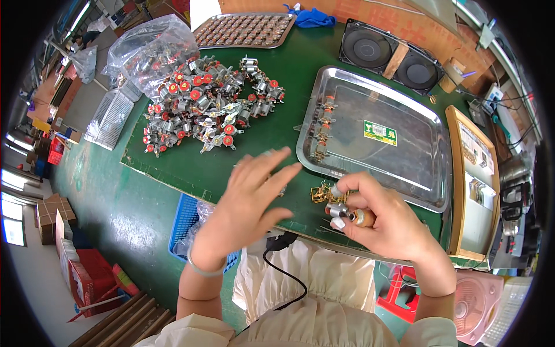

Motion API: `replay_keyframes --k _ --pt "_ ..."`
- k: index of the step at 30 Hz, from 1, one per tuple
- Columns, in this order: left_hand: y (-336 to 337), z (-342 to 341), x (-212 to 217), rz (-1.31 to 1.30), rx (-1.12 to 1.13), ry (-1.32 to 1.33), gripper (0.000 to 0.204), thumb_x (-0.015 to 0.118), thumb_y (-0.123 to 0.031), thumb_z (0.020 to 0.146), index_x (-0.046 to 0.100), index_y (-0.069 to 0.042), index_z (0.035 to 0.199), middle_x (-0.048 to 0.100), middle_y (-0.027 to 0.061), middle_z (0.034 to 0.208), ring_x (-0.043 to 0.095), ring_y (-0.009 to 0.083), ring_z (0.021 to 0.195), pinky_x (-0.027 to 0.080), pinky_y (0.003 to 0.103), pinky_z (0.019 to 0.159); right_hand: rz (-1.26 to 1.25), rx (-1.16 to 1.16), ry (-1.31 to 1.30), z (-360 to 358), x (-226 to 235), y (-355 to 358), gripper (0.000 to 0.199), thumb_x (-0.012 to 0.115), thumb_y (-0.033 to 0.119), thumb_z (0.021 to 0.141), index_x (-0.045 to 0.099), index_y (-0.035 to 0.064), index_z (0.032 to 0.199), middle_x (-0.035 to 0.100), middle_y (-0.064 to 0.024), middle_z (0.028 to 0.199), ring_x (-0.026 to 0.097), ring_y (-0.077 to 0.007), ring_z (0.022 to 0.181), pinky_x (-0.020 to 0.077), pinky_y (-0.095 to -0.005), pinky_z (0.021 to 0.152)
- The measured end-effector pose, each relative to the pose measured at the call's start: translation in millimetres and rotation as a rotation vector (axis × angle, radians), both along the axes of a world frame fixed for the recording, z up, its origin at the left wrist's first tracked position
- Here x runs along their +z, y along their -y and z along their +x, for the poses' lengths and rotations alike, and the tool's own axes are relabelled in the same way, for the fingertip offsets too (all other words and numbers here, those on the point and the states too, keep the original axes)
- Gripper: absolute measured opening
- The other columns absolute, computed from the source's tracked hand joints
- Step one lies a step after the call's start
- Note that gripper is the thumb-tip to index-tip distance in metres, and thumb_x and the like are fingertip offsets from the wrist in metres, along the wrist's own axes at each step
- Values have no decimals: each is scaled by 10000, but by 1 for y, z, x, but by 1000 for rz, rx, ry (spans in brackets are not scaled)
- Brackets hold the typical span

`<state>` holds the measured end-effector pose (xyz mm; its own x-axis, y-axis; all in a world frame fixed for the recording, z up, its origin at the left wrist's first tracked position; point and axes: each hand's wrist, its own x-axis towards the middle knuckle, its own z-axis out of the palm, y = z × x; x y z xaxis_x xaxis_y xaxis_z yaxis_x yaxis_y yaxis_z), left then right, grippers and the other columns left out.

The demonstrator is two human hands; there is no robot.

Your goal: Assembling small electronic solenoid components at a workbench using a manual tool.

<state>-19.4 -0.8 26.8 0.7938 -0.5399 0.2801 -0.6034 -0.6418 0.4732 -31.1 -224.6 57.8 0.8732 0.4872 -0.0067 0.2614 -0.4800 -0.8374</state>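
Observation:
Above the front edge of the green table, my left hand (245, 199) is open with its fingers spread, holding nothing. My right hand (393, 222) is closed on a small silver motor (337, 209), pinched near the thumb and index finger, both with white wraps on the tips. A round tan wooden piece (363, 217), perhaps a tool handle, also sits in this hand; the rest of it is hidden. Small brass-coloured frames (319, 194) lie by the fingers. Beyond my left hand is a heap of small motors (202, 107) with red discs and metal brackets.
A steel tray (399, 168) holds a row of motors (324, 127) along its left side. At the back stands another tray (289, 26) full of parts. A clear plastic bag (150, 49), two black fans (367, 47) and a wooden-framed box (454, 173) surround the work area.

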Motion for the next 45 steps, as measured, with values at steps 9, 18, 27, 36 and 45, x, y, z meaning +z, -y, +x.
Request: replay_keyframes --k 9,18,27,36,45 --pt "34 -33 -32 -958 -256 -672 371 545 16 821 467 41 1183 533 99 959 555 129 833 477 227 707 463 -14 -157 -19 -20 8 342 638 -24 730 458 4 1020 609 -42 775 525 -47 634 394 -183 570" --pt "70 -30 -38 -942 -114 -556 277 563 29 805 519 40 1079 518 109 1023 556 148 875 488 241 770 31 -169 515 -26 -29 24 329 614 -45 590 551 -2 910 538 -100 847 564 -204 580 446 -290 451" --pt "102 -28 -39 -654 -98 106 274 626 67 698 542 11 953 562 134 910 567 225 771 476 279 634 -262 -208 824 -36 -37 43 287 642 39 587 538 7 852 481 -88 794 503 -204 498 407 -303 413" --pt "106 -25 -47 -657 -76 91 318 598 48 741 519 -5 1045 577 135 915 577 236 801 471 282 703 160 -257 212 -35 -34 73 229 621 23 700 525 6 907 504 -64 700 469 -150 564 385 -267 504" --pt "86 -25 -33 -1246 -1 -854 303 518 -115 871 410 -10 1134 592 143 930 588 178 779 494 285 708 -239 -361 357 -52 -49 111 472 589 -78 600 508 33 1051 597 -102 928 597 -250 648 475 -313 564"
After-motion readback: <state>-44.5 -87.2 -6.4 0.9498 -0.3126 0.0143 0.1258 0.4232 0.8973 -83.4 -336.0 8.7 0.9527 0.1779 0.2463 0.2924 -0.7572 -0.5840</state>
